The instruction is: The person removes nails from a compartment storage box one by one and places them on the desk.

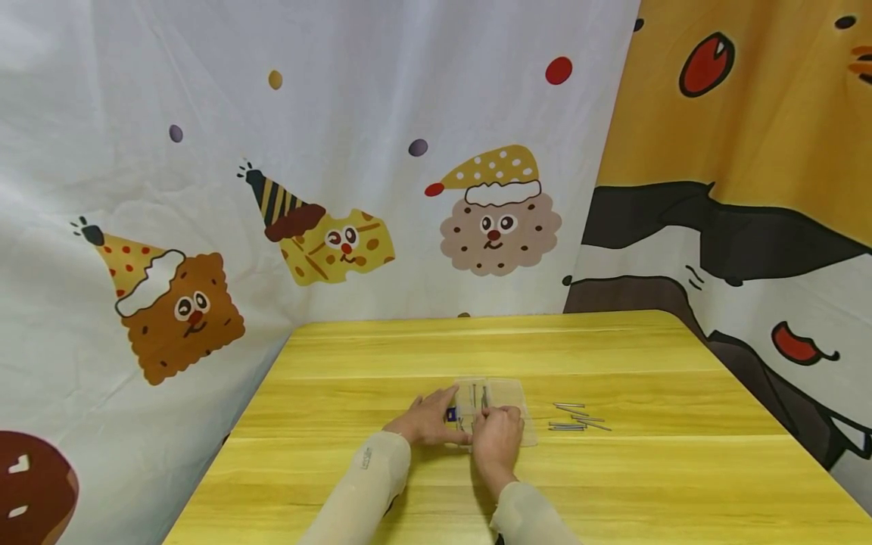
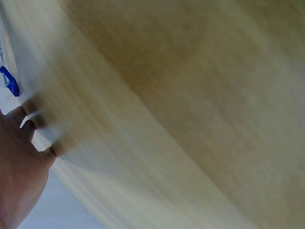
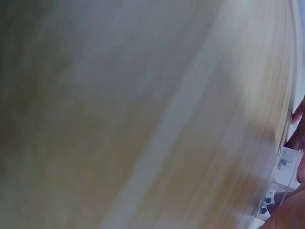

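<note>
A clear plastic box with its lid folded out to the right lies on the wooden table. It has a blue latch on its left side. Thin metal nails lie inside it. My left hand holds the box at its left end, thumb along the near edge and fingers toward the far corner. Bent fingers of my right hand reach down into the box from the near side; the fingertips are hidden, so I cannot tell whether they pinch a nail. Dark round bits show in the box beside those fingers.
Several loose nails lie scattered on the table, just right of the lid. Behind the table's far edge hangs a white cloth printed with cartoon snacks, and an orange and dark one hangs at the right.
</note>
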Demonstrator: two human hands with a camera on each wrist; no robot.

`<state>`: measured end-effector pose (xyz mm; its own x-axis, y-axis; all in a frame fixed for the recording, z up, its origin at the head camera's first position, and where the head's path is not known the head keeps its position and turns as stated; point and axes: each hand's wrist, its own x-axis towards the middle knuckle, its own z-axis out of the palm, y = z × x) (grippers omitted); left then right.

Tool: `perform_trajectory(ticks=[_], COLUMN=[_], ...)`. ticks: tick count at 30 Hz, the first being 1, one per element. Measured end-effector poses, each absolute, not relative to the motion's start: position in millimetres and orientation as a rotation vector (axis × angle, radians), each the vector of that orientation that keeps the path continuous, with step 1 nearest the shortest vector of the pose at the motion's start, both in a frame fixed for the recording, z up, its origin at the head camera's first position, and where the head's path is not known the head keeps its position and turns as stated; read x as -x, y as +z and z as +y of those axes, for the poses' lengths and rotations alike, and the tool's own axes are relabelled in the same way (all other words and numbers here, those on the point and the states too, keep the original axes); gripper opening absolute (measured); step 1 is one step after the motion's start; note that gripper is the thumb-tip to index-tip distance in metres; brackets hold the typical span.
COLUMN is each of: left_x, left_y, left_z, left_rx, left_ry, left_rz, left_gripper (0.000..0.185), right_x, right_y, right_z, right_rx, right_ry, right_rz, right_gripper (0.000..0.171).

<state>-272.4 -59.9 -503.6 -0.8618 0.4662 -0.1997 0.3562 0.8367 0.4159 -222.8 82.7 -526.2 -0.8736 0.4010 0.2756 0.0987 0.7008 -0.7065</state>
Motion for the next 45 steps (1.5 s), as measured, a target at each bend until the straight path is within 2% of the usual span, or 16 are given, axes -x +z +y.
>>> perform_trajectory(ticks=[35, 45], left_x=[270.2, 268.8], left_y=[-500.5, -498.5], left_z=[-59.5, -59.7], left_rx=[-0.64, -0.648], left_ry=[0.525, 0.53], left_rz=[2.736, 2.733], left_gripper=[0.109, 0.109], right_x=[225.6, 225.7], right_y=[-521.9, -522.3], right_z=[86.7, 86.5], right_rx=[0.337, 0.322], right_ry=[0.933, 0.897], right_rz=[-2.551, -2.558], right_gripper=[0.009, 0.013])
